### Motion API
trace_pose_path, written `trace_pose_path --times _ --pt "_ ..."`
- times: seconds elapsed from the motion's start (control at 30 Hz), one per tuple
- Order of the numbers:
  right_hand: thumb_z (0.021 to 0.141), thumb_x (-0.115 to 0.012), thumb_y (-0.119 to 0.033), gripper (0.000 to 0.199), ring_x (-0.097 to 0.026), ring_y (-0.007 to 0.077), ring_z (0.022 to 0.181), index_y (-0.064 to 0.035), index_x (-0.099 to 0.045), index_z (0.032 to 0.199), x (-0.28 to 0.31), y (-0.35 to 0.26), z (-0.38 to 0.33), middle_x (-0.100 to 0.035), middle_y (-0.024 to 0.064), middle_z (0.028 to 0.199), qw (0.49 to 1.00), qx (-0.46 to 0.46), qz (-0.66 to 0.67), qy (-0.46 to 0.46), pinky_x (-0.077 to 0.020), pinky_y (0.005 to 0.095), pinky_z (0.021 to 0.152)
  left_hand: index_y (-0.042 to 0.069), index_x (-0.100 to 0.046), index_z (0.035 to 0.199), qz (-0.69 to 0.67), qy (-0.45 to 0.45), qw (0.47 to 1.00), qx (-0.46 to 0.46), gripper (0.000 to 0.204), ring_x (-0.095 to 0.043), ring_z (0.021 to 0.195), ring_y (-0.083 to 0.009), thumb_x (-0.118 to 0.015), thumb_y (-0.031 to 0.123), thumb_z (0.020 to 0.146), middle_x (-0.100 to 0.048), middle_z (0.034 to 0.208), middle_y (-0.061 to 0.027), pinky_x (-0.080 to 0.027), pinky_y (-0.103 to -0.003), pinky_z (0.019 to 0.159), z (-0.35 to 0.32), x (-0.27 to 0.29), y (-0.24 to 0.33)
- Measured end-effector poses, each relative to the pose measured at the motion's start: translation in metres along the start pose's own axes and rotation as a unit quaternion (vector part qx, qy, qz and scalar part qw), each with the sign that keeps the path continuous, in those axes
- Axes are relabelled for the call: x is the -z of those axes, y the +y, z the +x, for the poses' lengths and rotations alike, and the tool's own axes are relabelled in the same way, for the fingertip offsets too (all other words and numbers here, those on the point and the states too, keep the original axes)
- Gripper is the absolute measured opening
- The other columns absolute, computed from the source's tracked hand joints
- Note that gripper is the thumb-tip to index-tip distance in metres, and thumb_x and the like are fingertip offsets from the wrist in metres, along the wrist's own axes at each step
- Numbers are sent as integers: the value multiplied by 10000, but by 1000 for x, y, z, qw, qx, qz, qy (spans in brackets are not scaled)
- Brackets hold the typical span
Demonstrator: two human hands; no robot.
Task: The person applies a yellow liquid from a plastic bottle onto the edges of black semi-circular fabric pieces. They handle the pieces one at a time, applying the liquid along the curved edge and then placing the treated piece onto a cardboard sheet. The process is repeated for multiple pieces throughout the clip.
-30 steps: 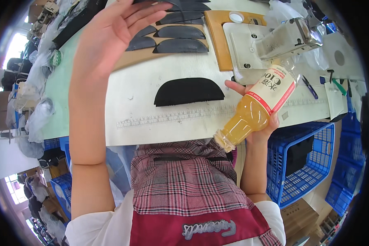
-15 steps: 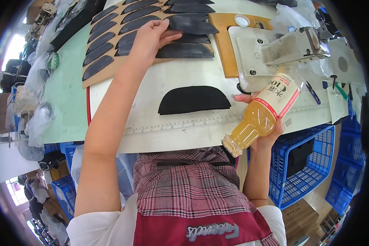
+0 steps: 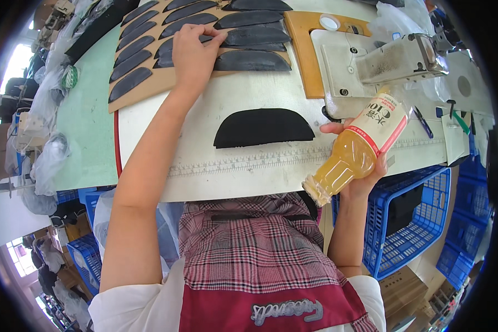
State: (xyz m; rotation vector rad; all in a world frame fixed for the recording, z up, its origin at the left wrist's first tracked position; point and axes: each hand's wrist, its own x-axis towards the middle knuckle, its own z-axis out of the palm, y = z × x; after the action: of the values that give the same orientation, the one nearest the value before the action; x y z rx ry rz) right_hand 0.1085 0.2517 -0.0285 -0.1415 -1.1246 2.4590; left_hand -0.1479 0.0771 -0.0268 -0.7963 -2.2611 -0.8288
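Several dark half-moon pieces [image 3: 252, 61] lie in rows on a brown board [image 3: 128, 100] at the far side of the table. Over the middle rows, my left hand [image 3: 195, 55] has its thumb and forefinger closed at the tip of one such dark piece, which the hand partly covers. My right hand [image 3: 365, 180] is wrapped around a clear plastic bottle [image 3: 348, 157] of yellow liquid, tilted with its neck down and to the left. Something whitish and wrinkled covers the bottle's mouth. Between my hands a black half-moon fabric piece [image 3: 264, 128] lies flat on the table.
A sewing machine [image 3: 395, 60] stands at the right, beside a yellow-brown wooden board [image 3: 304, 61] with a round white lid [image 3: 330, 22] on it. Pens [image 3: 424, 122] lie farther right. A blue crate [image 3: 409, 232] sits below the table's right edge.
The dark piece held at the right-hand column now lies in its row. My left hand has moved left and closed at another piece. The bottle has barely moved.
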Motion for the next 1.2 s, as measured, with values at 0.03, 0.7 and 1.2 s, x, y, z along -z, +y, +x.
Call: trace_pose_path --times 0.03,0.7,1.2 --pt "662 -580 -573 723 -544 330 929 15 -475 1070 -1 1 0 -568 95 902 1000 1 4 0 -462 256 637 50 -625 798 -14 -19 999 26 177 -442 602 -142 -654 208 724 -522 695 -32 -377 -268 568 0 2 -2" --pt "674 -700 -222 356 -595 145 729 35 -576 886 -96 -14 23 -609 81 780 882 200 -426 -20 -469 259 654 -31 -525 885 -522 -146 759 360 123 -562 808 -134 -546 70 817 -554 961 -102 -513 -247 683 -118 95 67" --pt "553 -785 -304 434 -623 171 708 -24 -627 845 -123 11 22 -646 66 838 664 288 -663 -189 -497 287 626 -59 -533 808 -496 -99 784 360 77 -574 650 -117 -542 16 791 -586 803 -86 -482 -222 586 -124 86 72"
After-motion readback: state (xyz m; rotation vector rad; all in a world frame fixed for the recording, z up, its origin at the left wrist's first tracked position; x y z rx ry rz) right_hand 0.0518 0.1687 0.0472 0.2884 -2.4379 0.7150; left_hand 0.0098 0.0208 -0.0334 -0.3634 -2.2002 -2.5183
